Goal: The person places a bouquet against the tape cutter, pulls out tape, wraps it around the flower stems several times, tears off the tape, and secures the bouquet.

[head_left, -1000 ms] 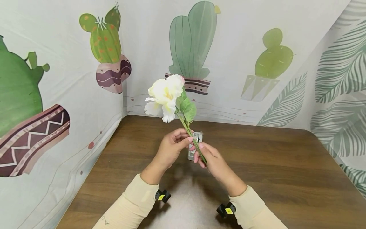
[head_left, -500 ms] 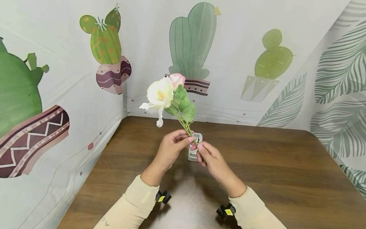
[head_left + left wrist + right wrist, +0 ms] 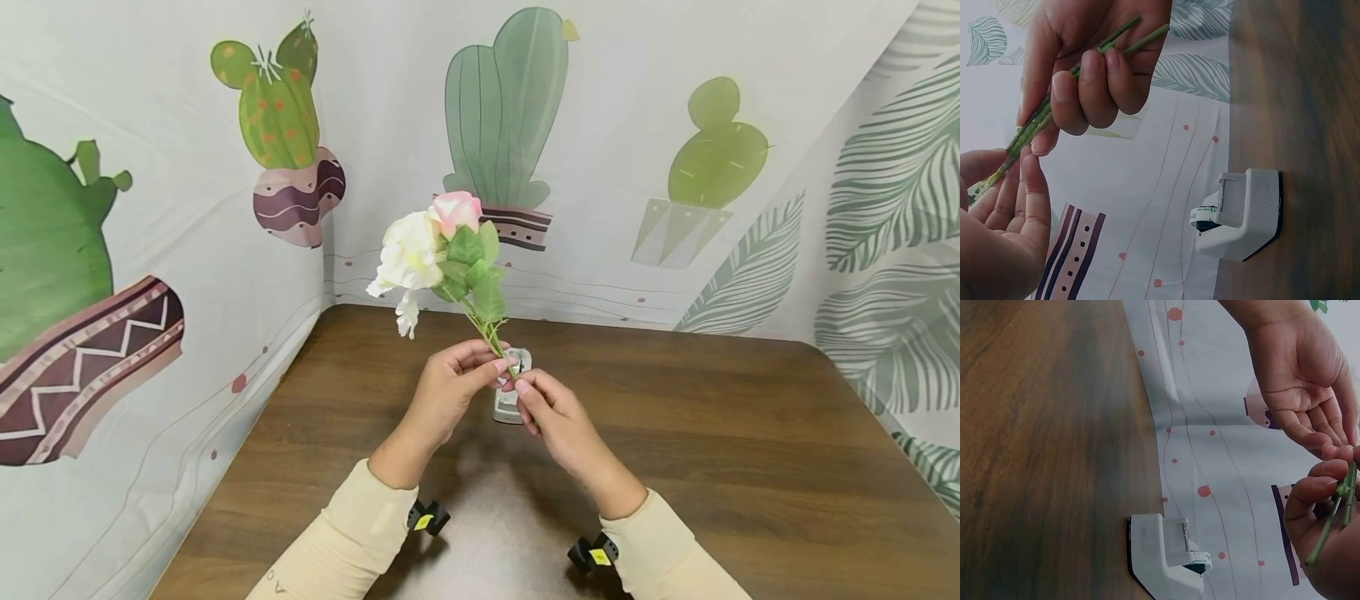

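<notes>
A small bunch of flowers is held up over the table, leaning left in the head view. It has a ruffled white flower [image 3: 408,254], a pink rose [image 3: 456,212] and green leaves [image 3: 474,267]. My left hand [image 3: 448,387] pinches the green stems just below the leaves. Lower down, my right hand [image 3: 558,421] grips the same stems [image 3: 1038,119] between thumb and curled fingers. The cut ends poke out past the right hand in both wrist views. Behind the hands stands a white tape dispenser [image 3: 1250,215] with a roll of tape, partly covered in the head view.
The brown wooden table [image 3: 697,433] spreads around the hands. A white cloth printed with cacti and leaves [image 3: 600,125] hangs at its back and left side. Black cameras [image 3: 429,517] are strapped to both wrists.
The bunch has turned in the hands: the pink rose has come out from behind the white flower, which now faces more to the left. The right fingers have rolled the stems, while both arms stayed put.
</notes>
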{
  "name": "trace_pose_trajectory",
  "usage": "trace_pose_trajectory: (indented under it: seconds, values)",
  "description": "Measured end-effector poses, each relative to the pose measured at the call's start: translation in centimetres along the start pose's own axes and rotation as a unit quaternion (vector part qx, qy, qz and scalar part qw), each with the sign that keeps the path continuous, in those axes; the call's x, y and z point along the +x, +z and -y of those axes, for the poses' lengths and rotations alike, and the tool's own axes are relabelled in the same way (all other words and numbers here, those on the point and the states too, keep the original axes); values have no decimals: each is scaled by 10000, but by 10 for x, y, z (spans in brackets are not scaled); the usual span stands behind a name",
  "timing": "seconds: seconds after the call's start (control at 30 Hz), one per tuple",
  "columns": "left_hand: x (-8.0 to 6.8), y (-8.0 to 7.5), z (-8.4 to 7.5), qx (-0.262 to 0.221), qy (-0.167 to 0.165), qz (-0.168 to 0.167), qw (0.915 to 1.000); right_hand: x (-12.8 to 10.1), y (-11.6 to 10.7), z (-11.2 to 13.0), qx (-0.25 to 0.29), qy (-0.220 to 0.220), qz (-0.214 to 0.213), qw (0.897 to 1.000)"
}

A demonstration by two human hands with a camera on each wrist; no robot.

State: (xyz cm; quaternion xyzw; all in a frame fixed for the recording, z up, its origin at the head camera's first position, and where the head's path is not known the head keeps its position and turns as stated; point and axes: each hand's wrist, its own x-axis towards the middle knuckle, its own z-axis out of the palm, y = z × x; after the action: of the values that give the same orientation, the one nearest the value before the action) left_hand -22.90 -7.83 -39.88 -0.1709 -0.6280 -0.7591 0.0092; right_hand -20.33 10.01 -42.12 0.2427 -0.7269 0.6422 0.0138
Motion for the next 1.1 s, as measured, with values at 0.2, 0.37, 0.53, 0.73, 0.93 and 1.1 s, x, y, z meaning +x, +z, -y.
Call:
trace_pose_trajectory:
  seconds: [0.2,0.37,0.53,0.73,0.93,1.1]
  values:
    - [-1,0,0,-114,-6,19,9999,0,1,0,-225,-23,-195,9996]
    - [-1,1,-1,-153,-26,-1,9999,0,1,0,-386,-50,-336,9987]
    - [-2,2,-2,18,-114,-102,9999,0,1,-1,-310,-134,-349,9988]
    - [-2,2,-2,195,-165,-210,9995,0,2,-2,-278,-219,-410,9985]
    - [-2,2,0,234,-90,-202,9995,0,3,-2,-319,-232,-467,9981]
    - [-3,3,0,260,-56,-242,9994,-1,4,-1,-409,-222,-530,9975]
